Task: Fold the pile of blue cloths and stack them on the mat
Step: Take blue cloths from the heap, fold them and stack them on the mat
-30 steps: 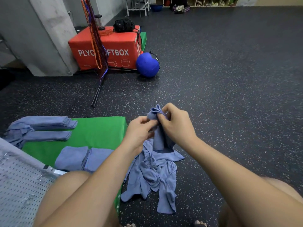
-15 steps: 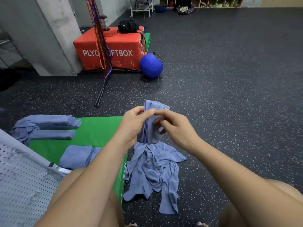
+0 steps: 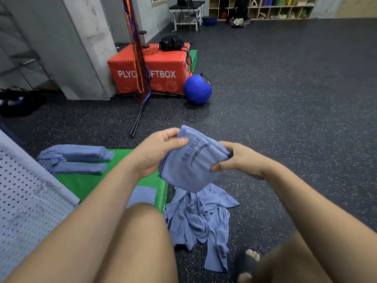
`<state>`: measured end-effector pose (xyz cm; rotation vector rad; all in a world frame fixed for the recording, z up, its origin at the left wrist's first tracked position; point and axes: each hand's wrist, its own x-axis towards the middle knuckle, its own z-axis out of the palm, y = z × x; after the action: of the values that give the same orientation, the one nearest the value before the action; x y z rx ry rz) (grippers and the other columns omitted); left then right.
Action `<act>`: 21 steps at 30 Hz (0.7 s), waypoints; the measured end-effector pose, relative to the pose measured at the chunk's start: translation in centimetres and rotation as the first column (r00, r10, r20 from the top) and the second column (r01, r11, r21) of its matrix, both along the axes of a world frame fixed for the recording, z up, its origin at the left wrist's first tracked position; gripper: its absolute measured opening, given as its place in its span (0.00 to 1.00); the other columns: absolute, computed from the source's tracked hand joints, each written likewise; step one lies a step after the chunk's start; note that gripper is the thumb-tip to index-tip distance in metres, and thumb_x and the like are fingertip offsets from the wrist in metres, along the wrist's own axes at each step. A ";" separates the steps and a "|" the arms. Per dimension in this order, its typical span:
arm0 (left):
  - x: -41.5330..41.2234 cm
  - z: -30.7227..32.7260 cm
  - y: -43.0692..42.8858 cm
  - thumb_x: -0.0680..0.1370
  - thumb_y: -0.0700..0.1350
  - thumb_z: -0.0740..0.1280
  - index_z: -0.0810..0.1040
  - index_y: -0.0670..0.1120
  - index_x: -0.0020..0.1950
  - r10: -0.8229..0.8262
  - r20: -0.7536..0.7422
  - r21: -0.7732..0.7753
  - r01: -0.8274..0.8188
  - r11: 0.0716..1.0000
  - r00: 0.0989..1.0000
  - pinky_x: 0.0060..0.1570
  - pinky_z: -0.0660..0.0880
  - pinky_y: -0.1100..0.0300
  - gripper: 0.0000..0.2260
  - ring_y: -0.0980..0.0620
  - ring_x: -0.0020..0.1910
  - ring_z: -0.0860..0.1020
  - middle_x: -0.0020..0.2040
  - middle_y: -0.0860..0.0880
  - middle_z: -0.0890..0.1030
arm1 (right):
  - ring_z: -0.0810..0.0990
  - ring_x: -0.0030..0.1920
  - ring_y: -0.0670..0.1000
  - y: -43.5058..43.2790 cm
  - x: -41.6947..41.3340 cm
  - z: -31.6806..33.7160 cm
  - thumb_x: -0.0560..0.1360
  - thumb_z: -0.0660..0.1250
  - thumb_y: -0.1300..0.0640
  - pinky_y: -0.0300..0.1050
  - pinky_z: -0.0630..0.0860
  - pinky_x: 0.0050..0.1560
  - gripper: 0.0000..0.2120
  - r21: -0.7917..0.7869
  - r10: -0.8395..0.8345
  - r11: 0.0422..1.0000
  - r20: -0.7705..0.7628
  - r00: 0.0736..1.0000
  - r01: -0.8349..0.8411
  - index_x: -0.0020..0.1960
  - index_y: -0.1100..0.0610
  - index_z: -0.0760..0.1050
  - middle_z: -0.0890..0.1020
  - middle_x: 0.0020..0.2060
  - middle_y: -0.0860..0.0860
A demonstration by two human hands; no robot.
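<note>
I hold a blue cloth (image 3: 193, 166) with dark lettering in the air before me. My left hand (image 3: 157, 154) grips its upper left edge, thumb on top. My right hand (image 3: 238, 160) pinches its right side. Beneath it, on the dark floor, lies a crumpled pile of blue cloths (image 3: 202, 223). The green mat (image 3: 81, 182) sits to the left; folded blue cloths (image 3: 75, 158) are stacked at its far left corner. Another folded blue cloth (image 3: 142, 195) lies on the mat near my left arm, partly hidden.
A red plyo box (image 3: 161, 68) with a black bag on top stands ahead, a blue ball (image 3: 197, 89) beside it. A netted stand (image 3: 138, 58) and a concrete pillar (image 3: 77, 48) are at left. A white perforated panel (image 3: 22, 201) lies near my left side. My knees fill the foreground.
Both hands have lifted the cloth off the pile and spread it wider, so its lettering now shows. My right hand moved right along the cloth. The view has tilted up.
</note>
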<state>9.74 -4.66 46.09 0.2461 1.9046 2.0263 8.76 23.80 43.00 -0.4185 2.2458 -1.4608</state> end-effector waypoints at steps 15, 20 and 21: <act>-6.7 -12.7 -10.6 0.84 0.42 0.70 0.78 0.39 0.64 0.422 0.100 -0.174 -0.402 0.899 0.901 0.56 0.82 0.46 0.10 0.45 0.51 0.83 0.56 0.36 0.86 | 0.86 0.61 0.59 -14.4 -5.0 -15.2 0.76 0.79 0.55 0.65 0.81 0.60 0.26 -0.396 -0.123 0.856 0.468 0.875 0.332 0.71 0.53 0.74 0.86 0.64 0.53; -8.3 -22.1 -17.6 0.84 0.42 0.72 0.80 0.45 0.55 0.577 0.111 -0.443 -0.480 0.757 0.809 0.39 0.82 0.56 0.03 0.45 0.45 0.84 0.48 0.39 0.86 | 0.87 0.48 0.58 -22.3 -7.4 -24.0 0.73 0.81 0.59 0.56 0.83 0.45 0.20 -0.210 -0.282 0.881 0.486 0.827 0.424 0.60 0.61 0.76 0.86 0.55 0.62; -8.6 -24.1 -19.2 0.83 0.43 0.73 0.81 0.46 0.53 0.597 0.104 -0.497 -0.479 0.724 0.795 0.42 0.84 0.52 0.03 0.45 0.45 0.84 0.47 0.41 0.86 | 0.88 0.48 0.57 -23.7 -7.7 -25.5 0.74 0.80 0.60 0.52 0.83 0.42 0.18 -0.188 -0.287 0.888 0.484 0.827 0.418 0.59 0.60 0.77 0.86 0.55 0.61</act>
<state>1.18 -23.82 22.01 -0.7552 2.3771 1.7136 1.11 0.06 17.52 0.2632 1.8036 -1.8593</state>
